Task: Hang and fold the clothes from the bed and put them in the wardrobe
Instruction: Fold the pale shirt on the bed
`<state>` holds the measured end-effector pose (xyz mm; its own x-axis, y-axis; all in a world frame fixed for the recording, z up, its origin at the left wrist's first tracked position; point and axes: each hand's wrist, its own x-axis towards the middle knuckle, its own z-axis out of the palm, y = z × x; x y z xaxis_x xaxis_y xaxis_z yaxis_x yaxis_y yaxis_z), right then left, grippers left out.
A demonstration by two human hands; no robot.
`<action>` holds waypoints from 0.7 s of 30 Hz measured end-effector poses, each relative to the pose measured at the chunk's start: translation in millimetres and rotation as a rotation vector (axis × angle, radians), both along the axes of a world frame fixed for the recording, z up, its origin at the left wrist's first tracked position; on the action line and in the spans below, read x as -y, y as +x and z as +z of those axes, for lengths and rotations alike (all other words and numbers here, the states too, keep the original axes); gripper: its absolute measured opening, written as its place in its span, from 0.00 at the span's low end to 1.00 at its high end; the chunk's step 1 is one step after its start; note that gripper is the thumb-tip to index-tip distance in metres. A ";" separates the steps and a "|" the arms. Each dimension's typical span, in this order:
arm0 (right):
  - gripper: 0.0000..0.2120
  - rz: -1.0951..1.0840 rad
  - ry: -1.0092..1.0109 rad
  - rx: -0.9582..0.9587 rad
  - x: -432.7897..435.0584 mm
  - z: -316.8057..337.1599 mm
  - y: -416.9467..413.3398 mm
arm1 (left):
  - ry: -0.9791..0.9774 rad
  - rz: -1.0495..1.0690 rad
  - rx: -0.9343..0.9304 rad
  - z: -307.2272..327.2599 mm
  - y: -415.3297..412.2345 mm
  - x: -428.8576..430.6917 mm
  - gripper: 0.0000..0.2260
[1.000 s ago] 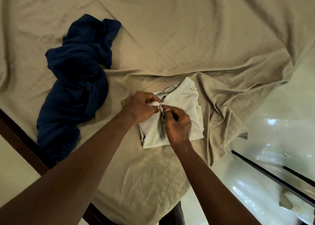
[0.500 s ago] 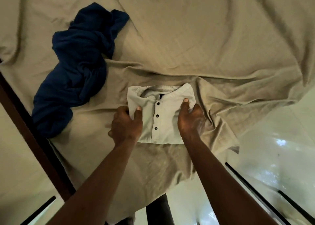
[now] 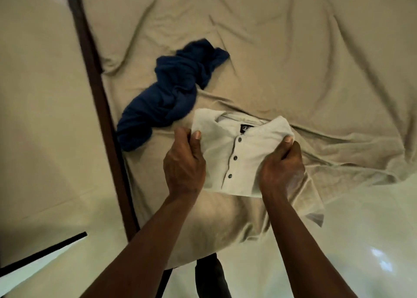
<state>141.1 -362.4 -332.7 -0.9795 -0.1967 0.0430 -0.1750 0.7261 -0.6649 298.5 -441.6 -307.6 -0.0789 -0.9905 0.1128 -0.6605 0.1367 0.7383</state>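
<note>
Dark bed rail (image 3: 99, 108) at left, one crumpled blue garment (image 3: 171, 94) on the sheet (image 3: 293, 49). One folded white shirt (image 3: 239, 153), three buttons showing, held over the sheet's near edge. Left hand (image 3: 184, 164) pinches its left edge, thumb on top; right hand (image 3: 281, 169) pinches its right edge the same way.

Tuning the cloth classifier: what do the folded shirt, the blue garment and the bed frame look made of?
Folded white shirt: matte woven or knit fabric, likely cotton; it creases softly, and the dark buttons look plastic.
Blue garment: soft, limp knit, possibly jersey; it bunches in rounded folds with no sheen.
Bed frame rail: dark brown, smooth, probably stained wood; motion blur hides any grain.
</note>
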 end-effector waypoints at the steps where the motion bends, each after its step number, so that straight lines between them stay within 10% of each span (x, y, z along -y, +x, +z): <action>1: 0.23 0.017 -0.020 -0.003 -1.7 20.8 8.3 | -0.015 0.016 -0.053 18.3 9.5 -5.9 0.13; 9: 0.21 0.394 -0.538 0.636 -56.6 242.3 148.8 | 0.020 0.258 -0.605 234.8 178.9 -95.0 0.14; 18: 0.29 0.921 -0.423 1.855 -170.2 452.9 436.9 | -0.085 0.602 -0.954 446.4 481.6 -285.3 0.14; 21: 0.23 1.183 -0.296 1.967 -192.6 501.3 519.8 | -0.166 0.745 -1.000 492.5 563.1 -341.0 0.15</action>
